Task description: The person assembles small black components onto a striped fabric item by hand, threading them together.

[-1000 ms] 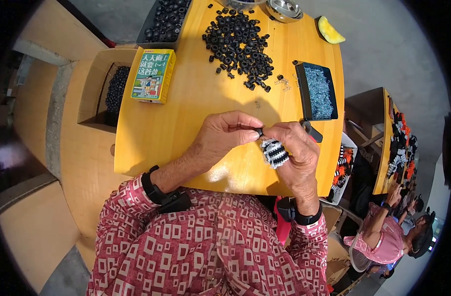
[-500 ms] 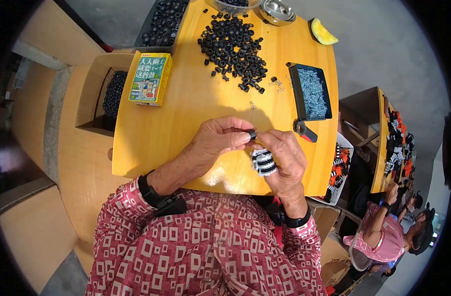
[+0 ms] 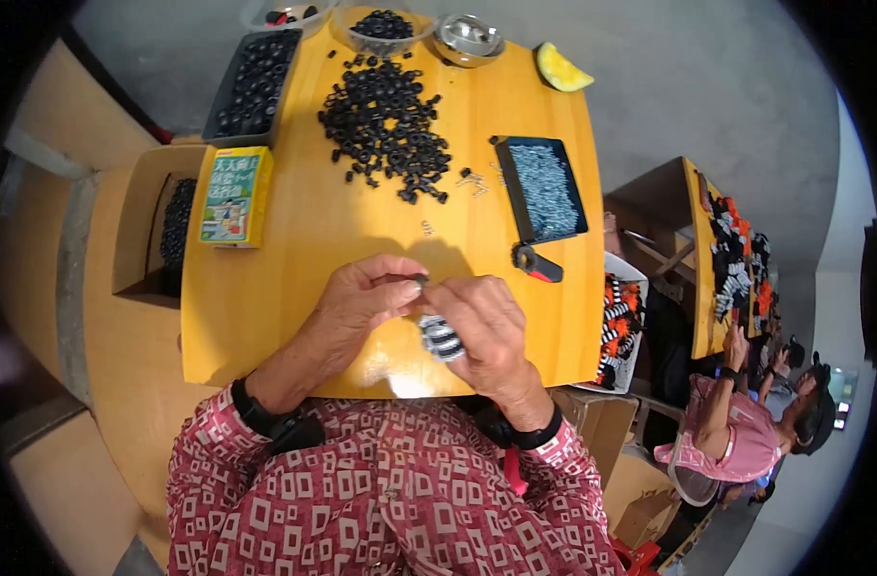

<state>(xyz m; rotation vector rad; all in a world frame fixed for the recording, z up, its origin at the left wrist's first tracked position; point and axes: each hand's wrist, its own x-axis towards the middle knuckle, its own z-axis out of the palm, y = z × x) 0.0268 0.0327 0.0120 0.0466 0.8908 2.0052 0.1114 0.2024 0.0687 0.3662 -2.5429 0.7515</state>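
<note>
Over the near part of the table, my left hand [image 3: 366,305] pinches a small black piece [image 3: 419,280] between thumb and fingertips. Its exact shape is mostly hidden. My right hand [image 3: 488,331] meets it from the other side with fingers pressed together; what their tips hold cannot be made out. A black-and-white striped knit band [image 3: 442,338] sits at the right hand's fingers, seemingly wrapped round one of them. Just beyond the hands lie a few tiny metal pieces [image 3: 427,228]. Farther off spreads a pile of small black ring-like parts [image 3: 385,125].
A black tray of small silvery-blue metal pieces [image 3: 546,187] lies right, near a black-and-red tool [image 3: 537,263]. Left stand a yellow-green carton [image 3: 235,197] and a bin of black parts [image 3: 253,86]. Metal bowls [image 3: 469,40] and a melon slice [image 3: 561,69] are far. Another person [image 3: 731,427] sits right.
The view has shifted, so the table and both hands appear farther left and slightly lower. Both hands stay together at the black piece, which is now more covered by the fingers.
</note>
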